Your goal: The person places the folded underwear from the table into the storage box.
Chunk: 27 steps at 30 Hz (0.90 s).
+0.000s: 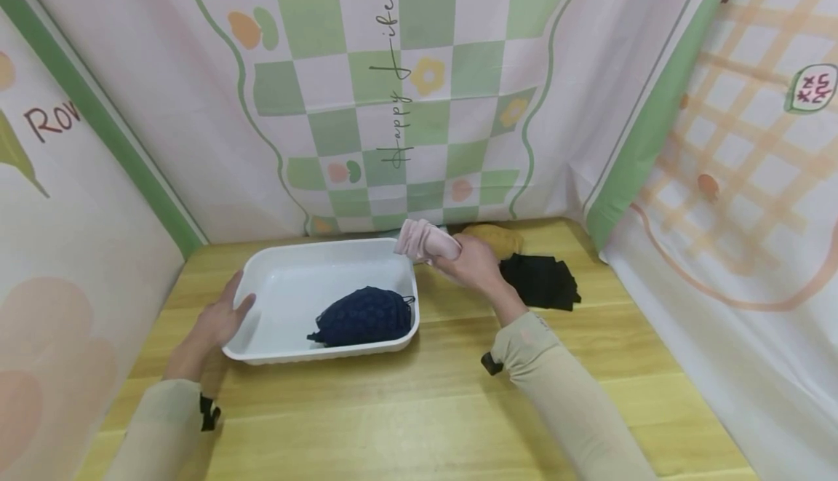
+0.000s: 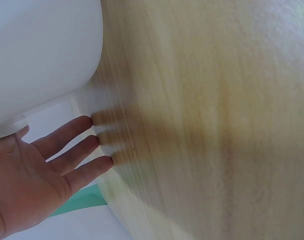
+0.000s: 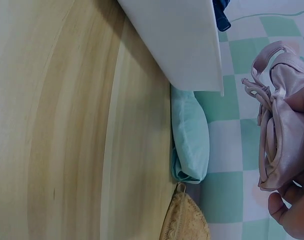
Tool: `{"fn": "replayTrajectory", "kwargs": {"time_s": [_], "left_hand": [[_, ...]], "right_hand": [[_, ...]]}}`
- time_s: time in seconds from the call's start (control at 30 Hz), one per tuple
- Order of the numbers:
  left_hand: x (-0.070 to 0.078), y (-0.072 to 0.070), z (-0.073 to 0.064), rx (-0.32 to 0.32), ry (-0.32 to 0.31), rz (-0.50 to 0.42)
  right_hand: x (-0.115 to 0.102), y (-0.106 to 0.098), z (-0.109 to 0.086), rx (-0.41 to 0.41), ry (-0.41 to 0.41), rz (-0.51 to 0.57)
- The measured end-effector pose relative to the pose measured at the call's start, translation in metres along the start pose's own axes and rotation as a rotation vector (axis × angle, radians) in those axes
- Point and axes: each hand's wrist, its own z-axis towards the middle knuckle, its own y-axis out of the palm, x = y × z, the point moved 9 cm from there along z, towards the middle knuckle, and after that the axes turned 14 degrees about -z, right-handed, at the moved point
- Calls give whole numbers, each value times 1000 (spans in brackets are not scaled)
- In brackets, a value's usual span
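Observation:
My right hand (image 1: 476, 261) grips a folded mauve bra (image 1: 425, 241) just off the tray's right end. In the right wrist view, its thin straps and a small bow show on the satiny mauve bra (image 3: 287, 125). My left hand (image 1: 219, 321) rests at the left end of the white tray (image 1: 288, 356), thumb by the rim. From the left wrist, the hand (image 2: 32, 180) has straight, spread fingers beside the tray wall (image 2: 47, 55). A folded navy bra (image 1: 366, 317) lies in the right part of the tray.
Right of the tray lie a folded black cloth item (image 1: 540, 281) and a mustard bra (image 3: 184, 220) with lace-like edging. A mint-green folded garment (image 3: 190, 137) lies behind the tray's corner. A patterned curtain (image 1: 419, 102) hangs along the wooden table's (image 1: 406, 423) back edge.

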Motion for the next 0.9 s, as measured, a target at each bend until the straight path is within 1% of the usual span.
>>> {"fn": "replayTrajectory", "kwargs": {"time_s": [0.23, 0.67, 0.9], "left_hand": [[0, 0, 1, 0, 7, 1], [0, -2, 2, 9, 17, -5], [-2, -1, 1, -3, -4, -3]], "right_hand": [[-9, 4, 4, -28, -7, 10], [-29, 6, 10, -32, -55, -12], [-36, 9, 9, -36, -68, -25]]}}
